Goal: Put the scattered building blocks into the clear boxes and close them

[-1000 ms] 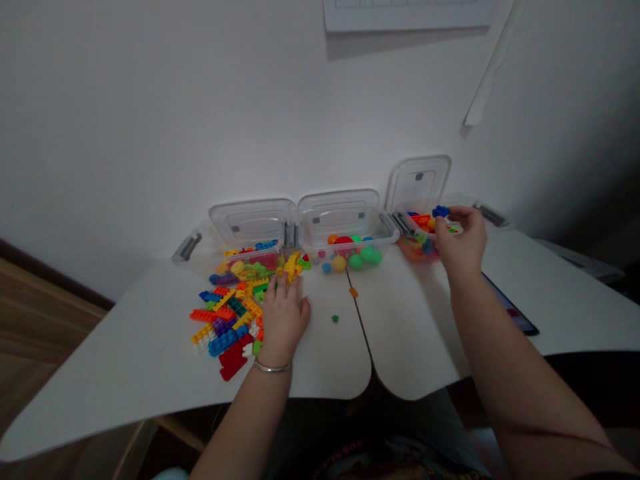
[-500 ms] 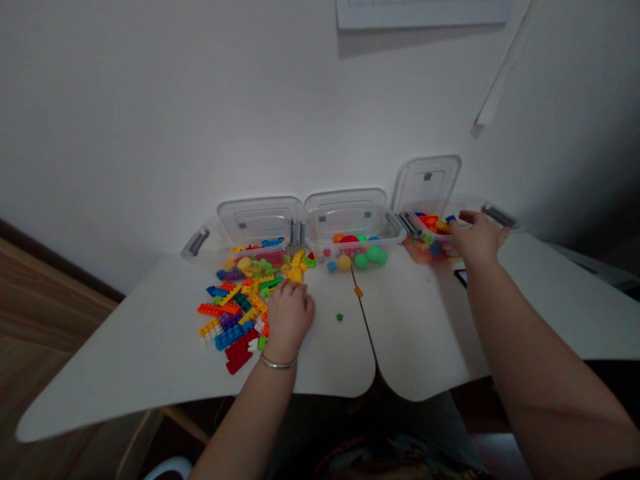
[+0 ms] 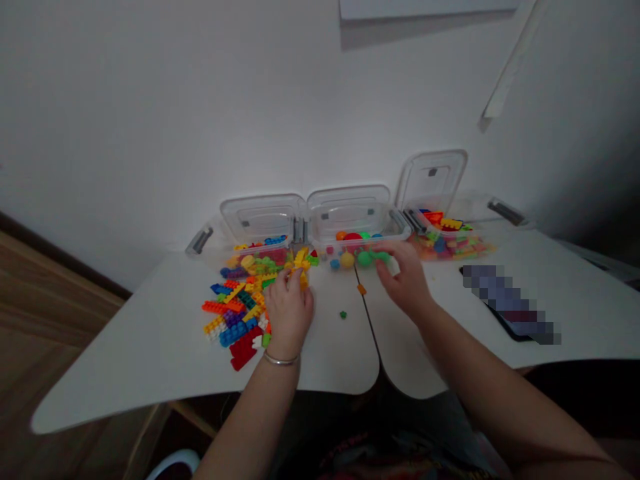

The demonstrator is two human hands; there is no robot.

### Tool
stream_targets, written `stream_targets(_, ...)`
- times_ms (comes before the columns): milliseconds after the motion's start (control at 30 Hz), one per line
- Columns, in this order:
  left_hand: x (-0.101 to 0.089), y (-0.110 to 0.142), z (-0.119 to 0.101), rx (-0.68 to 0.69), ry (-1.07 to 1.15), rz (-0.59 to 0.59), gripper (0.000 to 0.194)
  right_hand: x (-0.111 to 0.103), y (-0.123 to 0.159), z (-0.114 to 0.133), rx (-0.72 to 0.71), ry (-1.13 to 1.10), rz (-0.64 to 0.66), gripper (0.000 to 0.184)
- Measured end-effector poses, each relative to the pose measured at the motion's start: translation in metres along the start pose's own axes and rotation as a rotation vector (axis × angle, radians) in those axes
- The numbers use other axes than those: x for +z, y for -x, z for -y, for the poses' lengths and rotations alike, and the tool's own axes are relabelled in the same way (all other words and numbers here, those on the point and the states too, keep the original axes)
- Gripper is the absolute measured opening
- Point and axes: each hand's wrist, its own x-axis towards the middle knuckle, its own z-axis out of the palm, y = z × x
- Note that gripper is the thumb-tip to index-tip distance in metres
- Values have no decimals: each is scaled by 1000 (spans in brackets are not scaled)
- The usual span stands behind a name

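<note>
My left hand (image 3: 289,308) reaches over the right side of a pile of toy bricks (image 3: 240,310). Its fingers are a little apart, the tips beside yellow bricks (image 3: 302,259); nothing shows gripped. My right hand (image 3: 407,280) is at the front right corner of the middle clear box (image 3: 403,230), thumb and fingers apart. Green balls (image 3: 364,259) show through the box wall just left of those fingers. Between my hands lie a small orange piece (image 3: 362,289) and a small green piece (image 3: 343,315).
A left clear box (image 3: 270,256) of colourful pieces stands behind the pile. To the right is another clear box (image 3: 480,248) holding bricks, its lid (image 3: 434,175) raised. A phone (image 3: 507,307) with a blurred-out screen lies on the white table (image 3: 150,333). The wall rises behind.
My right hand has left the right box and moved left to the middle box, uncovering the phone. My left hand has stretched its fingers slightly forward at the pile.
</note>
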Motion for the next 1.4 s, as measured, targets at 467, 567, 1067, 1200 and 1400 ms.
stream_targets(467,7,0,6,-14,324,151,19,49,46,9,56,-145,546,23)
stream_targets(567,15,3,7,71,545,134,32,48,47,7,78,-129,523,24)
stream_targets(1067,3,2,0,257,652,176,30,47,47,4,48,-171,395,20)
stream_targets(1200,-3,-15,4,183,331,111,35,45,46,-1,99,-114,306,20)
stream_targets(1400,20,-36,7,240,-2,292,56,44,46,-7,106,-106,203,21)
